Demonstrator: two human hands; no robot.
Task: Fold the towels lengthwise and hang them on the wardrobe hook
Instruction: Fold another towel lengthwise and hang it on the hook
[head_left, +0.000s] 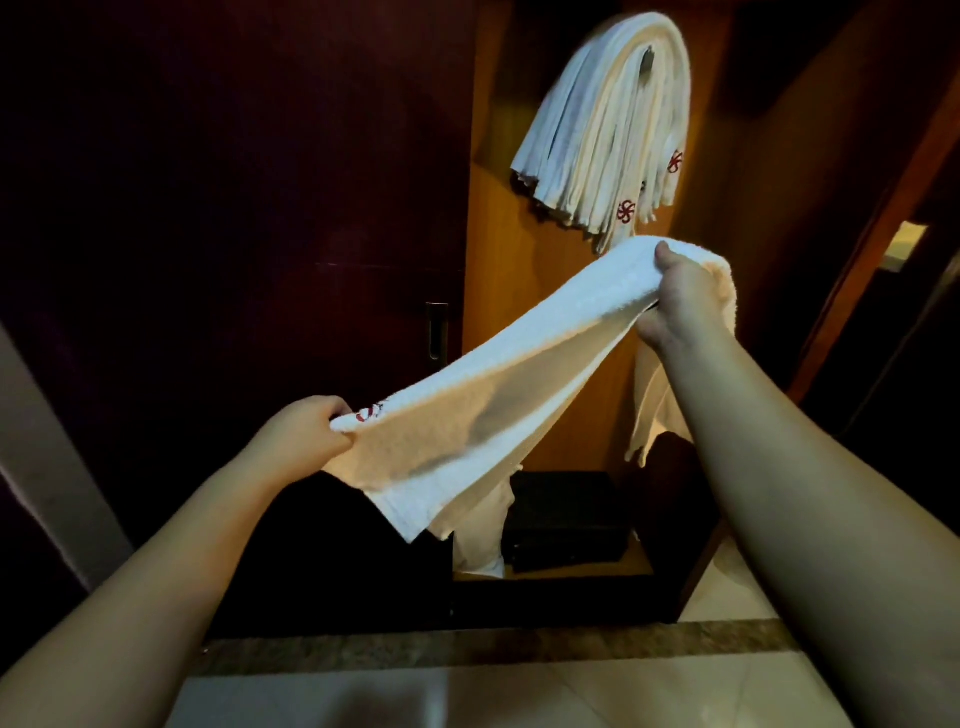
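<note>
- The left hand (306, 434) grips one end of a white towel (498, 384); the right hand (680, 301) grips the other, higher.
- Behind, a bundle of hung towels (597, 140) drapes over the wardrobe hook (647, 65).
- A black box (566, 519) sits on the wardrobe floor.

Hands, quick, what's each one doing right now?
Left hand: grips one end of the white towel.
Right hand: grips the towel's other end, raised toward the hung towels.

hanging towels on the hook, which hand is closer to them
Right. The right hand grips the towel just below the hanging towels; the left hand holds its other end far lower left.
</note>
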